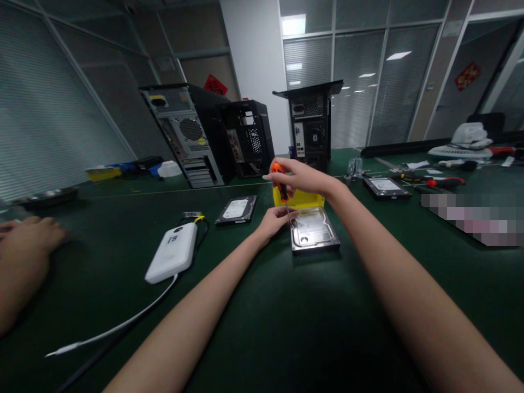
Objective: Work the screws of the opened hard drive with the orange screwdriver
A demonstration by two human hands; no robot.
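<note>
A silver hard drive [314, 229] lies on the dark green table in front of me. My right hand [297, 177] is closed around the orange-and-black handle of a screwdriver [279, 173], held almost upright above the drive. Its thin shaft points down to the drive's left side, close to the fingers of my left hand [275, 221]. That hand is closed at the drive's upper left edge, its fingertips partly hidden by the shaft. Behind the drive stands a yellow container [303, 200], partly covered by my right hand.
A second hard drive [236, 210] and a white power bank [174, 252] with cables lie to the left. At right are another drive [386, 187] and red-handled pliers [446, 183]. Computer cases [190, 134] stand behind. Another person's hand [30, 240] rests at far left.
</note>
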